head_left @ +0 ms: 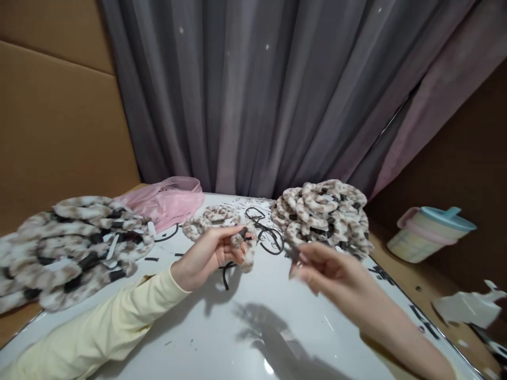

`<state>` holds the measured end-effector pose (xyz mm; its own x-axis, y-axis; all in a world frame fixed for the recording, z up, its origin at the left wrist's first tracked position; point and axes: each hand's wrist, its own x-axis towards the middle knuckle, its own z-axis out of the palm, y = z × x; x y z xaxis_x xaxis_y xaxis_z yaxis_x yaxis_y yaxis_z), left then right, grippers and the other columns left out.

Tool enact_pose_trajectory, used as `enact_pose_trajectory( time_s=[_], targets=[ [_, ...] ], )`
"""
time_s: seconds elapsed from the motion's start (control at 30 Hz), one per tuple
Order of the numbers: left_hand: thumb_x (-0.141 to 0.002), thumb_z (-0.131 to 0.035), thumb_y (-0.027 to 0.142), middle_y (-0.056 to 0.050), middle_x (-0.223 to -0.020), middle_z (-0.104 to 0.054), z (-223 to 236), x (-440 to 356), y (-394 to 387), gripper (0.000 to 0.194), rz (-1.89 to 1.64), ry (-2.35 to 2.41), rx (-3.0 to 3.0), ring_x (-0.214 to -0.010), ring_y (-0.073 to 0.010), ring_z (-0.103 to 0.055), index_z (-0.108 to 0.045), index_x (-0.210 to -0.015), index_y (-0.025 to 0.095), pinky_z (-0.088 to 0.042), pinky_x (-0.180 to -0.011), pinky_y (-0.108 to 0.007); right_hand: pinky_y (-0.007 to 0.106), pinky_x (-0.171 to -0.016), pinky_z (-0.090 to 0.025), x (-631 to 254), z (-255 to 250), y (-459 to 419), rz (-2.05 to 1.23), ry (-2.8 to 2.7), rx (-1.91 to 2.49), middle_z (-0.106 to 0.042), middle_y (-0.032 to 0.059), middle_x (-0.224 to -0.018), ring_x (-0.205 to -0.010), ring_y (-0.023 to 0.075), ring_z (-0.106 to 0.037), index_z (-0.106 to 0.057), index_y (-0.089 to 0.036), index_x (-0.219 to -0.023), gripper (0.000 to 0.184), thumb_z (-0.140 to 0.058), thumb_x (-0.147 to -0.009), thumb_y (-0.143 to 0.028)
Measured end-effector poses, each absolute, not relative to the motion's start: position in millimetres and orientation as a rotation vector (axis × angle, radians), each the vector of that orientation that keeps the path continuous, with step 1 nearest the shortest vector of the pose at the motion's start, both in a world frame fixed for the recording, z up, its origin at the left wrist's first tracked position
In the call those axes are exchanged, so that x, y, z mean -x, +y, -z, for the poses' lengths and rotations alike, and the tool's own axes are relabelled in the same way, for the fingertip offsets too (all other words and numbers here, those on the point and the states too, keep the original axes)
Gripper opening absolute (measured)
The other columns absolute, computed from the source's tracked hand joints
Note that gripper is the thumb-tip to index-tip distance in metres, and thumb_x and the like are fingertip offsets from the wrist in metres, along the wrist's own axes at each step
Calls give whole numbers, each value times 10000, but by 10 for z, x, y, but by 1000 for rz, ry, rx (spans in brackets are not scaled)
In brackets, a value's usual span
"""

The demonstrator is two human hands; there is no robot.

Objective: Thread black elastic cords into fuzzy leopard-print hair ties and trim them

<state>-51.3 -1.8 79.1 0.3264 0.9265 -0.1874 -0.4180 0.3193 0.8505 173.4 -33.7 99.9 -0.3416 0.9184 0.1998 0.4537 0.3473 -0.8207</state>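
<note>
My left hand [214, 253] is closed over the white table, its thumb and fingers pinching a fluffy brown-and-white ring [249, 258] close to a dark section. Part of that ring is hidden behind the fingers. A thin black cord [225, 278] sticks out below the hand. To the right, my right hand [322, 264] hangs above the table, apart from the ring. Its fingertips are pinched at a small dark thing [292, 252], too blurred to name. Behind my left hand lies another fluffy ring [216, 214], next to loops of black cord [269, 238].
Heaps of fluffy rings with dark sections and white tags lie at left [87, 237] and at back right [325, 216]. A pink plastic bag [170, 198] sits at the back. A lidded cup [428, 235] and crumpled white packaging [469, 306] are on the right. Grey curtains hang behind.
</note>
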Motion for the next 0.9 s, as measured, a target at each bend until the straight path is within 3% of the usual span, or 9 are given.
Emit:
enact_pose_trajectory(
  time_s=[0.17,0.27,0.5,0.77,0.9],
  targets=[
    [-836,-532,283,-41,-589,-615,-835,452,-222,258,-985,771,-980,-428,-95,-578,-660,-759,72,-474,-495,-179,212,-430,-264,-1574,-731,-504,-1027,-1981,1159,-330,-49,-533,-467,66,-317,-587,-138,-728,313,-552,-829,-432],
    [-828,-539,301,-43,-599,-628,-822,437,-256,268,-985,761,-1004,-421,-100,-581,-660,-743,78,-469,-510,-191,214,-410,-249,-1587,-645,-508,-1110,-1903,1109,-342,-46,-517,-442,59,-310,-640,-108,-799,344,-541,-836,-435],
    [-826,-544,311,-27,-567,-627,-773,404,-292,253,-941,732,-1015,-414,-119,-592,-670,-828,92,-452,-497,-205,205,-393,-238,-1523,-581,-502,-1457,-1674,1027,-336,-64,-434,-391,41,-277,-666,-102,-751,321,-580,-815,-404],
    [-832,-544,306,-31,-576,-637,-737,373,-318,259,-905,702,-1017,-430,-138,-612,-681,-865,88,-459,-489,-214,202,-390,-241,-1513,-584,-518,-1543,-1584,968,-443,-33,-489,-400,36,-295,-678,-96,-792,275,-616,-791,-364],
    [-835,-537,308,-38,-583,-639,-715,366,-302,272,-894,699,-1022,-436,-139,-612,-682,-870,80,-461,-500,-219,207,-401,-243,-1520,-562,-517,-1567,-1575,978,-411,-40,-477,-407,38,-287,-675,-93,-800,306,-605,-800,-391]
  ],
)
